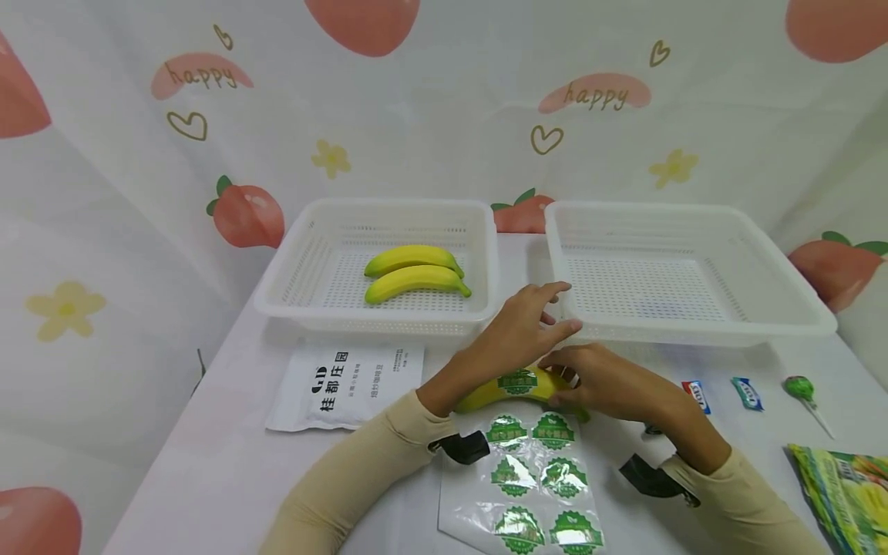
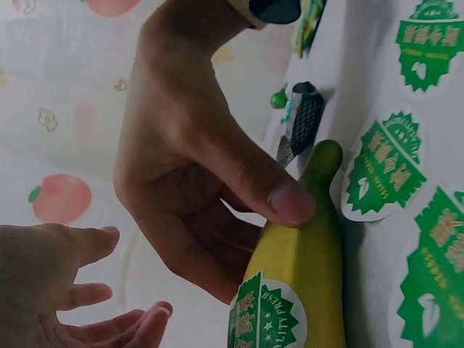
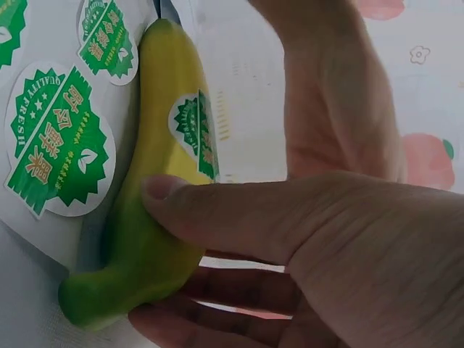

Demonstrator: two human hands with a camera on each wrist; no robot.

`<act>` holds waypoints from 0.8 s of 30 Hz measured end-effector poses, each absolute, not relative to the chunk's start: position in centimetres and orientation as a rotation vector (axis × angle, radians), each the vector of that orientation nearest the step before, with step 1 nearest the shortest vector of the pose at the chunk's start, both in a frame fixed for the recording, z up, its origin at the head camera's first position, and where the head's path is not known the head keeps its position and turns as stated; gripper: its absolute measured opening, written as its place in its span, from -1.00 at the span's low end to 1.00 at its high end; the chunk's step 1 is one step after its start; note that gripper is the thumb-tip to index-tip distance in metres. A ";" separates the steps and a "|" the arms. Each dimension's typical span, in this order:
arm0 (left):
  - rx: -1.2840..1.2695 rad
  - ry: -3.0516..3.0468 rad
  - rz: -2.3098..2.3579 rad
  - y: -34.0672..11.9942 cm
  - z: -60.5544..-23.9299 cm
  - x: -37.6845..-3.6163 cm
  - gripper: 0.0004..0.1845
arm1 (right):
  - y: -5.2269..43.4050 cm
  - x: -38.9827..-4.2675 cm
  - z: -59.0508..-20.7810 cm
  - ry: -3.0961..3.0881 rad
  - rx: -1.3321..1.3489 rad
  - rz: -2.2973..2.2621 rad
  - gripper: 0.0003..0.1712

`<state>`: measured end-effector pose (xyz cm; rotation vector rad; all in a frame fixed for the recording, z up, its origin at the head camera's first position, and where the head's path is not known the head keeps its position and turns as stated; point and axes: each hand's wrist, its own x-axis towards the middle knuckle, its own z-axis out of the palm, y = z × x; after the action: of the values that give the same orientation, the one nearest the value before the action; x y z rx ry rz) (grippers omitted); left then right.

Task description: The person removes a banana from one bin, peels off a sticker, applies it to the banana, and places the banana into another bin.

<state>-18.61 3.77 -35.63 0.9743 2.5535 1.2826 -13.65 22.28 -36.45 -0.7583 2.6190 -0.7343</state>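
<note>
A yellow banana (image 1: 479, 396) with a green and white sticker (image 1: 517, 381) on its side lies at the top edge of a sheet of round green stickers (image 1: 513, 476). My right hand (image 1: 610, 381) grips the banana near its stem end, thumb on the near side and fingers behind, as the right wrist view shows. Above the banana's middle hovers my left hand (image 1: 516, 327), its fingers loosely extended toward the right and nothing in them. In the left wrist view, the left hand (image 2: 80, 290) is apart from the banana (image 2: 308, 261).
Two bananas (image 1: 416, 279) lie in the left white basket (image 1: 375, 314); another white basket (image 1: 694, 333) stands at right. A white printed pouch (image 1: 350, 385) is at left. Small wrapped candies (image 1: 747, 393), a lollipop (image 1: 800, 388) and a green-yellow packet (image 1: 846, 493) lie at right.
</note>
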 end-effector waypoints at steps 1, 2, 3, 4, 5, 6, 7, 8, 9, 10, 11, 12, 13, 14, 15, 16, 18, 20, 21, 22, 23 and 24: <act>0.960 2.548 1.301 4.0 -35.7 -18.8 -0.35 | 22.3 -13.7 -36.4 2.620 -0.746 -0.723 -0.48; 0.945 2.538 1.328 4.2 -35.8 -19.0 -0.36 | 22.3 -13.7 -36.3 2.624 -0.736 -0.708 -0.48; 0.934 2.529 1.350 4.3 -35.9 -19.2 -0.38 | 22.3 -13.6 -36.1 2.630 -0.727 -0.694 -0.48; 0.923 2.520 1.372 4.5 -36.0 -19.3 -0.38 | 22.4 -13.5 -35.9 2.639 -0.721 -0.680 -0.47; 0.913 2.514 1.390 4.6 -36.1 -19.4 -0.39 | 22.5 -13.4 -35.6 2.653 -0.709 -0.664 -0.47; 0.907 2.507 1.407 4.6 -36.2 -19.5 -0.40 | 22.8 -13.2 -35.2 2.666 -0.705 -0.650 -0.47; 0.903 2.501 1.419 4.7 -36.2 -19.5 -0.40 | 23.1 -13.0 -34.8 2.680 -0.705 -0.636 -0.48; 0.903 2.495 1.431 4.7 -36.3 -19.6 -0.40 | 23.5 -12.8 -34.3 2.692 -0.709 -0.624 -0.48; 0.904 2.493 1.438 4.8 -36.4 -19.6 -0.40 | 24.0 -12.6 -33.7 2.699 -0.708 -0.626 -0.49; 0.907 2.491 1.445 4.8 -36.4 -19.6 -0.39 | 24.5 -12.3 -33.2 2.711 -0.701 -0.628 -0.50; 0.910 2.486 1.455 4.8 -36.5 -19.7 -0.39 | 25.1 -12.0 -32.5 2.720 -0.689 -0.632 -0.49; 0.912 2.485 1.461 4.8 -36.6 -19.7 -0.39 | 25.8 -11.7 -31.9 2.729 -0.679 -0.634 -0.48; 0.912 2.483 1.466 4.8 -36.6 -19.7 -0.39 | 26.5 -11.5 -31.3 2.743 -0.663 -0.635 -0.47; 0.913 2.484 1.471 4.8 -36.6 -19.8 -0.40 | 27.4 -11.2 -30.7 2.756 -0.644 -0.654 -0.45; 0.914 2.483 1.477 4.8 -36.7 -19.8 -0.40 | 28.2 -11.0 -30.1 2.776 -0.622 -0.663 -0.43; 0.914 2.483 1.483 4.9 -36.7 -19.8 -0.40 | 29.0 -10.9 -29.5 2.808 -0.607 -0.652 -0.40; 0.916 2.481 1.493 4.9 -36.7 -19.8 -0.41 | 30.7 -10.9 -28.5 2.882 -0.589 -0.622 -0.37; 0.919 2.470 1.512 4.9 -36.7 -19.8 -0.42 | 32.3 -11.1 -27.6 2.962 -0.548 -0.599 -0.37; 0.916 2.460 1.525 5.0 -36.7 -19.8 -0.42 | 33.0 -11.3 -27.2 3.000 -0.526 -0.569 -0.36; 0.912 2.447 1.538 5.0 -36.7 -19.8 -0.42 | 33.7 -11.7 -26.8 3.031 -0.501 -0.559 -0.37; 0.909 2.433 1.552 5.0 -36.7 -19.8 -0.41 | 34.4 -12.0 -26.4 3.056 -0.470 -0.558 -0.37; 0.906 2.420 1.563 5.0 -36.7 -19.7 -0.41 | 34.9 -12.4 -26.1 3.077 -0.420 -0.555 -0.37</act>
<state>-19.74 4.99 -36.71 0.9062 2.4205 1.5626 -12.42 34.90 -26.05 -0.4199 3.0771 -0.5550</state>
